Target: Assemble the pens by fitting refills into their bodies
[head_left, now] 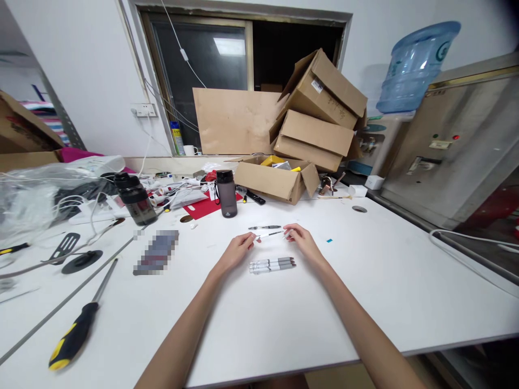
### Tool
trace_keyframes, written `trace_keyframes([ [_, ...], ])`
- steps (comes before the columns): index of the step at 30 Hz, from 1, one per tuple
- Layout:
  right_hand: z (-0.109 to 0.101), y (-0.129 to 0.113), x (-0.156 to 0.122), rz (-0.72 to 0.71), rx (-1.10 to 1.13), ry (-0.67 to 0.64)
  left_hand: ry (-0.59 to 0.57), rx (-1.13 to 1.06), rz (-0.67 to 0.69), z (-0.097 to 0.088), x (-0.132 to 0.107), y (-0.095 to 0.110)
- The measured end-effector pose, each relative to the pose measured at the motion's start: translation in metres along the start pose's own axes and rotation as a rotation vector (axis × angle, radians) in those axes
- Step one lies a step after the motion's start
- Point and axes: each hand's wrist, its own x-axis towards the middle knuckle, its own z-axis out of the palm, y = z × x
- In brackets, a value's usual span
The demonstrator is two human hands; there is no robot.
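Head view: white table (365,281); left hand (237,251) and right hand (302,240) pinch opposite ends of a thin pen refill (270,234). Pen barrel (264,227) lies at 12 o'clock, bundled pens (272,265) at 6. Assembly seems midway; threading needs steady alignment.

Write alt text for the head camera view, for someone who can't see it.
Two bare hands, left and right, hold a thin pen between them over a white table. Capped pens lie just below, another pen just beyond. A screwdriver lies at left; a dark bottle and cardboard boxes stand behind.
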Motion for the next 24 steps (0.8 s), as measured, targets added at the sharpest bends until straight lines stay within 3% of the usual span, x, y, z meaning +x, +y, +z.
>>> trace_keyframes([
  [6, -0.0059, -0.0026, 0.0048, 0.026, 0.098, 0.119, 0.013, -0.007, -0.023, -0.0013, -0.0006, 0.0002],
  [24, -0.0040, -0.0076, 0.0015, 0.002, -0.003, 0.125, 0.007, -0.026, -0.023, -0.0009, -0.0011, -0.0005],
])
